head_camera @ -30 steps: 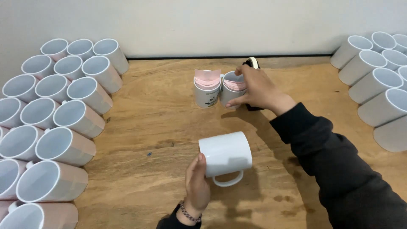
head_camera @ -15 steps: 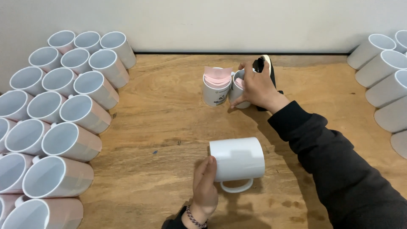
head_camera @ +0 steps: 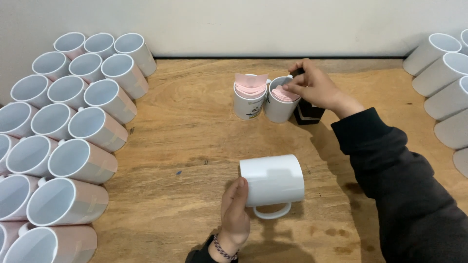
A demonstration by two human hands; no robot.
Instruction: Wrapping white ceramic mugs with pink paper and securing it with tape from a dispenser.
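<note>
Left hand (head_camera: 235,214) holds the plain white mug (head_camera: 273,181) on its side on the counter (head_camera: 185,146), handle toward me, fingers wrapped on the mug's left end. Grip is closed on it. It was a bit further left a second ago; now it sits close in front of me, near the counter's middle.

Right hand (head_camera: 314,87) has shifted: a second ago it was curled around the right-hand cup, now its fingertips (head_camera: 291,87) pinch at the pink sheets (head_camera: 283,94) in that cup (head_camera: 280,101). Pinch looks closed on the top sheet, though I can't tell whether one is actually lifted free. I read that as picking a sheet for the mug.

The second cup (head_camera: 248,100) just left of it also holds pink sheets, one sticking up. A black box (head_camera: 308,113) stands touching behind the right hand.

Rows of mugs lie on their sides at left (head_camera: 73,126), more at right (head_camera: 446,83), well apart from both hands.
</note>
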